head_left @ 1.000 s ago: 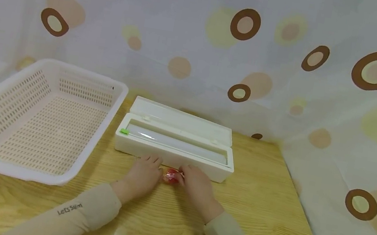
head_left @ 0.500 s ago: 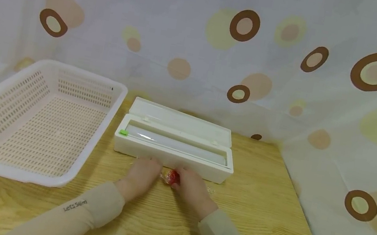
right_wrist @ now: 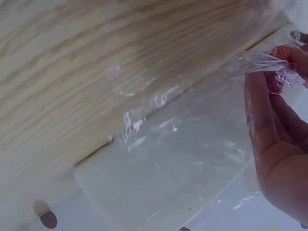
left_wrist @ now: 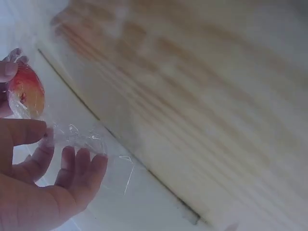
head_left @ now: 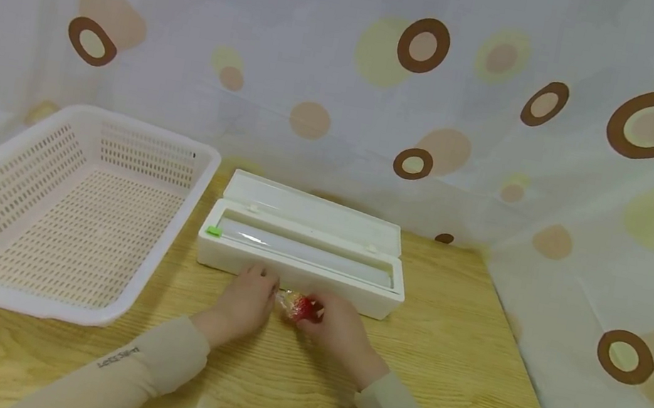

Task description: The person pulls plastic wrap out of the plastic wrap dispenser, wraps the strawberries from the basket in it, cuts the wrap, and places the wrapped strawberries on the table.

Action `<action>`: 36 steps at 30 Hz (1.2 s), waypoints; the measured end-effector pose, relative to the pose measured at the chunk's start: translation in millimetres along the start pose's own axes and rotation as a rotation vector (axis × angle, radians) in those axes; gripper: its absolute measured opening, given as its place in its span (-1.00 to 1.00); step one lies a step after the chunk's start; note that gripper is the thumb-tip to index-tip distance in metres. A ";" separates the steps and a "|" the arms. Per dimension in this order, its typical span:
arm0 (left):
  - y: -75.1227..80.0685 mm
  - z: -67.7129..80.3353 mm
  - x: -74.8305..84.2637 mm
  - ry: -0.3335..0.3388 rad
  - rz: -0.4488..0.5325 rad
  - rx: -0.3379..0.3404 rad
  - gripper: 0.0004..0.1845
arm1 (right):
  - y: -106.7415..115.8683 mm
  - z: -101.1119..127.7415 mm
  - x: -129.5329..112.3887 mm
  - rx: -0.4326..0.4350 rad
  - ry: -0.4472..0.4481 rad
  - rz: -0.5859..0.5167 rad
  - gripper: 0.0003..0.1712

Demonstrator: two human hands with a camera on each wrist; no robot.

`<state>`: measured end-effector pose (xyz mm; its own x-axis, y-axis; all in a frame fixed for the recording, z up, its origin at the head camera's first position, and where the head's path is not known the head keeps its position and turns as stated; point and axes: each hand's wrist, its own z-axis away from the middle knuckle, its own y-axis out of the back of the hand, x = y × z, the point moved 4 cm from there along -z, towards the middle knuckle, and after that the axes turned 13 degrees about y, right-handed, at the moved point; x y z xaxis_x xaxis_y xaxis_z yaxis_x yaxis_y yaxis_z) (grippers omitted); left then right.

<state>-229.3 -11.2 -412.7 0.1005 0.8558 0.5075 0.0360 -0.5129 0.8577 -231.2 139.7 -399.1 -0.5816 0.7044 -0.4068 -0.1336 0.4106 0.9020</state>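
A small red-and-yellow fruit (left_wrist: 30,94), wrapped in clear cling film (right_wrist: 168,120), is held low over the table in front of the white dispenser box. My right hand (head_left: 340,327) grips the fruit's right side with thumb and fingers, hiding part of it. Gathered film sticks out on the fruit's left, and my left hand (head_left: 246,300) pinches it with curled fingers. In the right wrist view, loose film trails from the fruit across the box front. The white cling film dispenser (head_left: 296,274) lies with its lid (head_left: 316,209) raised, a film roll (head_left: 306,250) inside and a green slide cutter (head_left: 214,231) at its left end.
A large white slotted basket (head_left: 166,235) stands on the left of the wooden table (head_left: 431,395). Behind and to the right hangs a pale curtain (head_left: 348,78) with brown ring patterns. The dispenser sits close to that curtain.
The fruit has turned in my fingers, and its film is twisted together on the left. My left hand has drawn slightly left, away from the fruit.
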 end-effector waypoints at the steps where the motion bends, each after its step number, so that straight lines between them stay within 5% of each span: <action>1: 1.0 0.2 -0.1 0.008 0.058 -0.008 -0.96 | 1.4 0.7 -0.6 0.005 0.002 -0.004 -0.70; 7: 2.3 -2.4 0.3 0.076 0.402 -0.067 -0.88 | 8.9 2.1 -5.4 0.057 -0.011 -0.047 -0.71; 18: -2.4 -5.3 5.7 0.396 0.992 -0.180 -0.69 | 14.0 1.6 -18.4 0.183 -0.108 -0.152 -0.68; 30: -2.2 0.8 18.1 0.465 1.244 -0.289 -0.65 | 12.2 3.0 -23.5 0.300 -0.154 -0.196 -0.60; 36: 1.3 1.0 21.2 0.443 1.210 -0.260 -0.50 | 12.7 2.4 -25.3 0.319 -0.145 -0.224 -0.47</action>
<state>-226.1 6.2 -400.9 -0.4010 -0.1577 0.9024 -0.0423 -0.9808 -0.1902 -216.3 128.5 -377.7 -0.4441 0.6425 -0.6245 0.0251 0.7057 0.7081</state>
